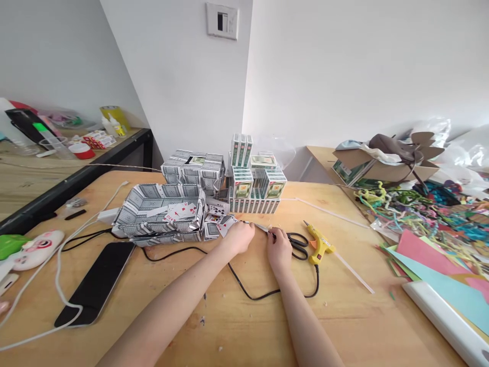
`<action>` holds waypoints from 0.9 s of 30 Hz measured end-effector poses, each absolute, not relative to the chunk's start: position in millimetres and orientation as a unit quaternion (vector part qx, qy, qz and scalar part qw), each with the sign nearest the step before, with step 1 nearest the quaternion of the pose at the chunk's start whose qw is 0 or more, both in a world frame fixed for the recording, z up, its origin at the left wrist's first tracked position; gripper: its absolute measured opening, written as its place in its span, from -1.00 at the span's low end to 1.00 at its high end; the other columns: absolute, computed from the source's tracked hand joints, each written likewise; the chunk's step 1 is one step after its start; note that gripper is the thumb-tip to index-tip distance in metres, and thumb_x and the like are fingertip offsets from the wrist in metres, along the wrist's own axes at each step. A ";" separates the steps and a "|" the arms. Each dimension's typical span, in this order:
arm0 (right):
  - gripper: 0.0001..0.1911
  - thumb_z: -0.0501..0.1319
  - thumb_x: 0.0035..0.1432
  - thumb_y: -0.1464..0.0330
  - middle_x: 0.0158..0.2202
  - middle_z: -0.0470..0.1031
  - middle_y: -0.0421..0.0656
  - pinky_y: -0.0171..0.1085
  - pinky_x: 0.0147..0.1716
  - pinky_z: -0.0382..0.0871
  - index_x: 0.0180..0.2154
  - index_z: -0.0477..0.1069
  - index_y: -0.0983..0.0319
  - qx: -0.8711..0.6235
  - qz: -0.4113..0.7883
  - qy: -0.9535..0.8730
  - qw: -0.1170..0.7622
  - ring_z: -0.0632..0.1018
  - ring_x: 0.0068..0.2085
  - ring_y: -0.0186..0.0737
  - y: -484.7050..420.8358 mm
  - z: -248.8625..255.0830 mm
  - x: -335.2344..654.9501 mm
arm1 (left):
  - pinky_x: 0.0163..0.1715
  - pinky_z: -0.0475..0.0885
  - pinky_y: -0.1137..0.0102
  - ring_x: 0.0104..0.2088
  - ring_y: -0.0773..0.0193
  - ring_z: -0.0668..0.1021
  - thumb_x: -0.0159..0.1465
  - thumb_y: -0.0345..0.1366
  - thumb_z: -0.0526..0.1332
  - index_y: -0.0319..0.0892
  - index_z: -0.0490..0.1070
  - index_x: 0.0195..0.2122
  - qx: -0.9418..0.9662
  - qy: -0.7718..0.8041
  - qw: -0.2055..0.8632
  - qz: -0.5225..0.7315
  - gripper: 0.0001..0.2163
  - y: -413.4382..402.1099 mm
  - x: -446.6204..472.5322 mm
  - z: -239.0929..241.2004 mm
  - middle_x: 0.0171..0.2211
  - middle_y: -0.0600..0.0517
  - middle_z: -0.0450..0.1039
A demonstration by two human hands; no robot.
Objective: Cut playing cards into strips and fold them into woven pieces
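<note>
My left hand (240,237) is closed, its fingertips hidden by the hand itself. It is nearest to a loose playing card (226,225) on the table and to the tip of the scissors; what it may hold does not show. My right hand (279,251) grips black-handled scissors (300,245) around their middle, the blades pointing left. Left of the hands stands an open basket (132,209) built from folded playing cards, with loose face-up cards (181,210) in it. Behind my hands, green-and-white card boxes (275,189) are stacked up.
A yellow glue gun (320,246) lies right of the scissors, its black cable (252,297) looping below my hands. Another folded-card box (183,171) stands behind the basket. A phone (97,285) lies at left. Coloured paper (435,260) and pipe cleaners (382,196) are at right.
</note>
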State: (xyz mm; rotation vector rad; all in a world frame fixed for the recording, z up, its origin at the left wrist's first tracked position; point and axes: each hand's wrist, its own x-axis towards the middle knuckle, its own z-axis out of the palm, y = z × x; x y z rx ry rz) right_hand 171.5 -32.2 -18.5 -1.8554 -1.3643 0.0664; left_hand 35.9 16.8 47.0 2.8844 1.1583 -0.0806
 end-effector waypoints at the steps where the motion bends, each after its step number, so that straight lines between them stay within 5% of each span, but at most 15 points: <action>1: -0.78 0.00 0.09 0.39 -0.29 0.47 -0.05 -0.29 -0.36 0.24 -0.33 0.40 0.25 -0.737 0.026 -0.540 0.405 0.46 -0.29 -0.16 -32.2 -18.3 171.4 | -0.36 0.41 0.24 -0.27 -0.03 0.52 -0.04 -0.59 0.16 -0.48 0.23 -0.04 0.927 0.372 0.030 -0.029 -0.53 17.7 34.4 49.4 -0.31 -0.34 0.44; 21: -0.80 0.02 0.09 0.38 -0.29 0.48 -0.09 -0.32 -0.41 0.20 -0.35 0.41 0.23 -0.755 0.025 -0.527 0.391 0.46 -0.32 -0.19 -32.1 -12.4 169.3 | -0.47 0.41 0.29 -0.36 0.03 0.54 0.08 -0.58 0.06 -0.27 0.26 -0.14 0.930 0.367 0.008 -0.034 -0.70 19.5 35.8 59.1 -0.38 -0.20 0.47; 27: -0.79 0.01 0.08 0.37 -0.27 0.47 -0.09 -0.32 -0.40 0.21 -0.34 0.41 0.24 -0.752 0.029 -0.528 0.394 0.46 -0.32 -0.19 -32.5 -12.5 169.5 | -0.40 0.41 0.29 -0.33 0.08 0.54 0.11 -0.53 0.06 -0.26 0.38 -0.34 0.928 0.370 0.012 -0.030 -0.84 21.7 35.7 54.7 -0.39 -0.18 0.47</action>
